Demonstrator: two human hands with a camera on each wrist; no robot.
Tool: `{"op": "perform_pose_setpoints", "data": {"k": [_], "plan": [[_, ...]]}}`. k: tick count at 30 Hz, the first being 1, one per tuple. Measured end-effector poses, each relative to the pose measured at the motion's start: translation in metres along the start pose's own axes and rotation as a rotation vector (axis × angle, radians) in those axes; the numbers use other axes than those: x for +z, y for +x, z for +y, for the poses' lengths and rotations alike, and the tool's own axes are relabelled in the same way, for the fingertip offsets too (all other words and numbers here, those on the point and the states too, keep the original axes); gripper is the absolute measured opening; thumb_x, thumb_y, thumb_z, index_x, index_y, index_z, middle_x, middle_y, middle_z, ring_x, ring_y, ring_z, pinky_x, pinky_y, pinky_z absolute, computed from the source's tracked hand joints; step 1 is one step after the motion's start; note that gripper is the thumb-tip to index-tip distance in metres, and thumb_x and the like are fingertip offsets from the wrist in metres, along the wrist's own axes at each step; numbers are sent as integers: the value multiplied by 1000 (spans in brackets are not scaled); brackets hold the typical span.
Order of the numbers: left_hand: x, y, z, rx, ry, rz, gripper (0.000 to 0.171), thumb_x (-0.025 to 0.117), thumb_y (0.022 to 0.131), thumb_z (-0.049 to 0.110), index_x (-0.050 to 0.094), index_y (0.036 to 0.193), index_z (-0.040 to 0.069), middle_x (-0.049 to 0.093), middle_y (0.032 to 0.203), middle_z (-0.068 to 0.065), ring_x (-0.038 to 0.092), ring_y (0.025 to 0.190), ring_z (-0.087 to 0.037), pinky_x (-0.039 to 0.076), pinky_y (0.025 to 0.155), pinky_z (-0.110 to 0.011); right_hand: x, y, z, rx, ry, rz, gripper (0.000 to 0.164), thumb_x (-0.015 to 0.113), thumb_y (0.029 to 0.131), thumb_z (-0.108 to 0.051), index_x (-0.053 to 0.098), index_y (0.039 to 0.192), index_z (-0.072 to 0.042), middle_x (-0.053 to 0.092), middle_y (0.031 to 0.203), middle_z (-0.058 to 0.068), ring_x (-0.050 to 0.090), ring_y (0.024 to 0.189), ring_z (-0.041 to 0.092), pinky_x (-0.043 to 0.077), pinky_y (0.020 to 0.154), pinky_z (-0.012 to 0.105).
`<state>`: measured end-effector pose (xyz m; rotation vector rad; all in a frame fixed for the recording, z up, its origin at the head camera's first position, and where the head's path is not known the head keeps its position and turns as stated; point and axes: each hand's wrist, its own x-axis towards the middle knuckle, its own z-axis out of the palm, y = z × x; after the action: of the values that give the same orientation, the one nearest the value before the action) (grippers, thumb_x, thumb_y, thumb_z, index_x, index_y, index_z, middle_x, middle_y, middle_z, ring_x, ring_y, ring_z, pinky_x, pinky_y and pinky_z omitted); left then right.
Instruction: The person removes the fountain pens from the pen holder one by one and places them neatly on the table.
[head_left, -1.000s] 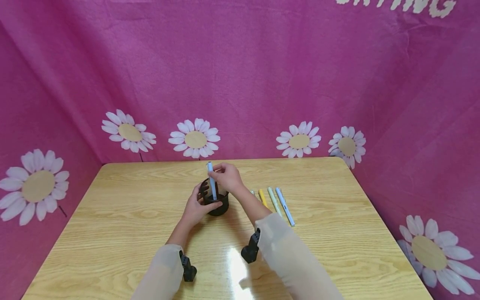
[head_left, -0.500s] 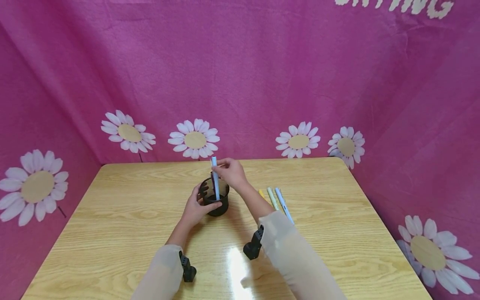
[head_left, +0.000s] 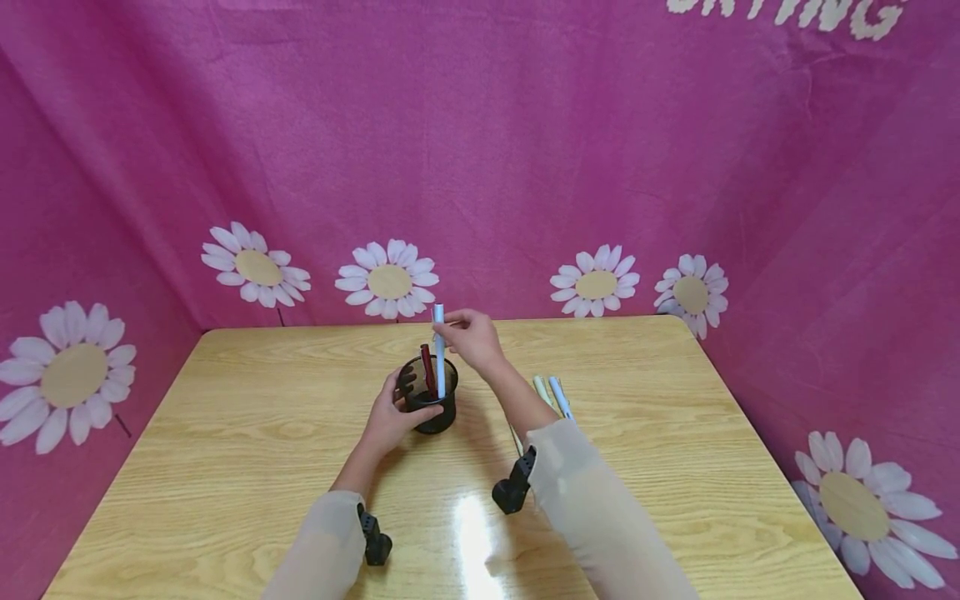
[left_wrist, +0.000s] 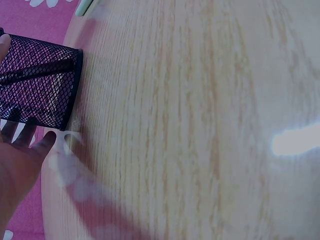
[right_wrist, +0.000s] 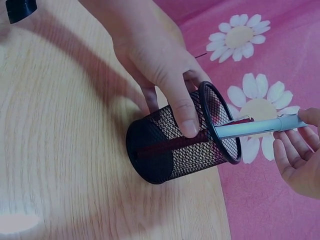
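My left hand [head_left: 390, 421] holds a black mesh pen holder [head_left: 444, 419] around its side, thumb toward me and fingers on the far left. The holder stands upright on the wooden table. A dark red pen [head_left: 426, 360] leans inside it. Between thumb and fingertips, my right hand [head_left: 474, 340] pinches a light blue pen [head_left: 440, 354] near its upper end, above the rim. In the right wrist view, the light blue pen [right_wrist: 250, 128] enters the mouth of the holder [right_wrist: 195, 162] beside the red one. Through the mesh a dark pen [left_wrist: 42, 71] shows in the left wrist view.
Right of my right forearm lie a light green pen [head_left: 543, 389] and a blue pen [head_left: 559, 397], partly covered by the sleeve. A pink curtain [head_left: 495, 167] with daisies rises behind the table [head_left: 247, 433]. Black cameras [head_left: 377, 542] sit on both wrists.
My right hand and the light blue pen have shifted right and slightly up, uncovering the dark red pen. The yellow pen on the table is now hidden by my forearm. The left hand stays put.
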<state>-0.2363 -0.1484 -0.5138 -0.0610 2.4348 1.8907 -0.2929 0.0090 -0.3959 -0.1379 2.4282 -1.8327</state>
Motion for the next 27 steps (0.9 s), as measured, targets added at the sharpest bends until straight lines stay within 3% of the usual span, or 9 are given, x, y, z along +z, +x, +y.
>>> {"op": "perform_pose_setpoints", "data": {"k": [9, 16, 27], "plan": [[1, 2, -3, 19, -10, 0, 97, 82, 68, 39, 25, 145, 22, 37, 146, -10, 34, 136, -32, 31, 111, -51, -9, 6, -3, 34, 102, 51, 28, 67, 87, -15, 64, 108, 2, 66, 84, 9, 61, 64, 9, 55, 62, 20], [1, 2, -3, 39, -21, 0, 95, 82, 69, 35, 26, 145, 20, 39, 145, -8, 35, 136, -28, 30, 112, -48, -16, 6, -5, 41, 119, 76, 28, 68, 86, -14, 64, 108, 3, 60, 77, 2, 61, 64, 13, 56, 61, 22], [1, 0, -1, 8, -22, -3, 96, 81, 71, 35, 24, 147, 20, 35, 146, -12, 33, 136, -35, 32, 111, -49, -28, 7, -4, 38, 111, 95, 30, 68, 85, -15, 64, 109, 3, 63, 82, 6, 59, 61, 7, 55, 61, 20]]}}
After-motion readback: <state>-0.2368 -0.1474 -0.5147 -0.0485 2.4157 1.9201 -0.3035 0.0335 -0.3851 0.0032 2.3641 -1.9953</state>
